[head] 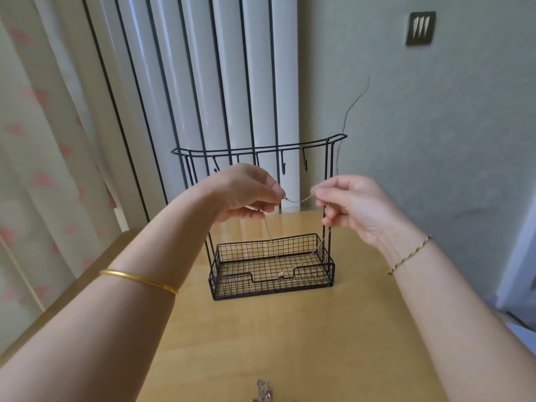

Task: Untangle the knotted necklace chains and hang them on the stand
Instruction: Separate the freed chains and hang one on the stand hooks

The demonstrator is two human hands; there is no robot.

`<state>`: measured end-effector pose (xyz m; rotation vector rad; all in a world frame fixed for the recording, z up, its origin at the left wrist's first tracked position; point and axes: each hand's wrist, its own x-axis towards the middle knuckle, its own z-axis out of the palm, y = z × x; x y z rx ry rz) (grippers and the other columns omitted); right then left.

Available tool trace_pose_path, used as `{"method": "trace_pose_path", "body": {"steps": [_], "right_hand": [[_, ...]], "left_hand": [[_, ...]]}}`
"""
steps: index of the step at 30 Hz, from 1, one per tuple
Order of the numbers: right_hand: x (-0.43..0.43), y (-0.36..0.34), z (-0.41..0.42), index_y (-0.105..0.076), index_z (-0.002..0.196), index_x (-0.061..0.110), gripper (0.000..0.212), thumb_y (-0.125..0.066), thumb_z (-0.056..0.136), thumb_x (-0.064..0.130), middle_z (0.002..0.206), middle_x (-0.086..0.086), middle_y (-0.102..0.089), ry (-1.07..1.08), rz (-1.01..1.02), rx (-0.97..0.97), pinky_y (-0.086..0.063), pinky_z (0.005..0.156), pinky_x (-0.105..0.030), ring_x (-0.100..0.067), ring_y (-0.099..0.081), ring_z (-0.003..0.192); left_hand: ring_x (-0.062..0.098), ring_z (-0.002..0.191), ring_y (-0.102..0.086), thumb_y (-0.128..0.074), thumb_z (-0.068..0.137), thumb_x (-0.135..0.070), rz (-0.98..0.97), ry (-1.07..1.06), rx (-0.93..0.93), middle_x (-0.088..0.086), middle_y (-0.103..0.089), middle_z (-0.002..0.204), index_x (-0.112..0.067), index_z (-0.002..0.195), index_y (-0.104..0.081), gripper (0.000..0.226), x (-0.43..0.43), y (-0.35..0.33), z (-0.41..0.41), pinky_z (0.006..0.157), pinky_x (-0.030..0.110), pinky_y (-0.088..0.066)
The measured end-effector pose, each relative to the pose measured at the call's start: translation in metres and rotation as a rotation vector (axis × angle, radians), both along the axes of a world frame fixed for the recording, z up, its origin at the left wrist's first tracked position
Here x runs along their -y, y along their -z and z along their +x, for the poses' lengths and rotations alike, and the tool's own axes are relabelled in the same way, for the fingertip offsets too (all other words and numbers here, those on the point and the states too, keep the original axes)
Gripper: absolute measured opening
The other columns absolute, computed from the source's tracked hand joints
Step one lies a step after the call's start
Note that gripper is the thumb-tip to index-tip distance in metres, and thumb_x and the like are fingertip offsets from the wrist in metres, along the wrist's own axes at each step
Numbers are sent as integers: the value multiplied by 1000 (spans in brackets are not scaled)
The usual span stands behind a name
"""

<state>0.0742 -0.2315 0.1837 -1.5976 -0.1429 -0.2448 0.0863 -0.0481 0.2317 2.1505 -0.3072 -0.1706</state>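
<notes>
Left hand (246, 192) and right hand (348, 204) each pinch fine necklace chain (298, 199) between thumb and fingertips. Short span stretched between them, raised before wire stand (261, 152) on bench (290, 329). Rest of chain droops in loop toward basket (229, 288), small pendant (280, 276) lowest.

We judge chain featherlight, limp, slippery, quick to kink. Best taken near ends, fingertip pinch, gentle pull.

Hanging strands faint against mesh; we cannot tell whether any knot sits there. Second chain heap (262, 388) at near bench edge, cut off by frame.
</notes>
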Motion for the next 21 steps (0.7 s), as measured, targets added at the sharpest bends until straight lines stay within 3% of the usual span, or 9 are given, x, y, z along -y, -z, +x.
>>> {"method": "trace_pose_path", "body": {"steps": [4, 8, 11, 15, 18, 21], "right_hand": [[0, -2, 10, -67, 90, 5, 6, -64, 84, 6, 72, -5, -61, -1, -126, 4, -53, 57, -26, -11, -49, 52], [0, -11, 24, -68, 90, 5, 7, -64, 85, 3, 76, -7, -62, 0, -135, 33, -57, 63, -26, -11, -55, 59], [0, -18, 37, -67, 87, 5, 5, -63, 85, 3, 75, -6, -63, 58, -124, 79, -57, 65, -25, -11, -57, 60], [1, -23, 54, -67, 81, 9, 9, -63, 85, 3, 70, -3, -61, 235, -137, 193, -56, 64, -26, -12, -55, 57], [1, -25, 66, -68, 84, 9, 6, -62, 85, 7, 71, 1, -61, 379, -219, 270, -54, 64, -27, -14, -57, 55], [-1, -22, 76, -68, 83, 6, 9, -60, 87, 8, 67, 6, -55, 468, -366, 347, -55, 72, -35, -22, -63, 67]], "left_hand": [[13, 72, -58, -59, 89, -8, -85, -45, 110, 1, -63, 78, -12, 86, -62, 5, 9, -1, 5, 84, 31, -50], [13, 69, -56, -59, 89, -5, -222, -88, 237, 4, -61, 77, -10, 89, -62, 6, 18, -8, 15, 78, 27, -50], [14, 74, -59, -63, 86, -3, -256, -95, 286, 5, -63, 82, -13, 94, -61, 13, 23, -14, 23, 83, 30, -53], [18, 80, -65, -63, 83, 0, -102, -186, 526, 2, -66, 84, -14, 92, -62, 17, 27, -13, 37, 82, 37, -54], [18, 89, -65, -58, 84, 0, 2, -246, 697, 3, -69, 94, -13, 95, -63, 18, 30, -7, 49, 75, 31, -54], [21, 91, -64, -54, 85, -1, 97, -293, 790, 3, -68, 96, -13, 96, -62, 19, 33, 0, 59, 79, 36, -54]]}}
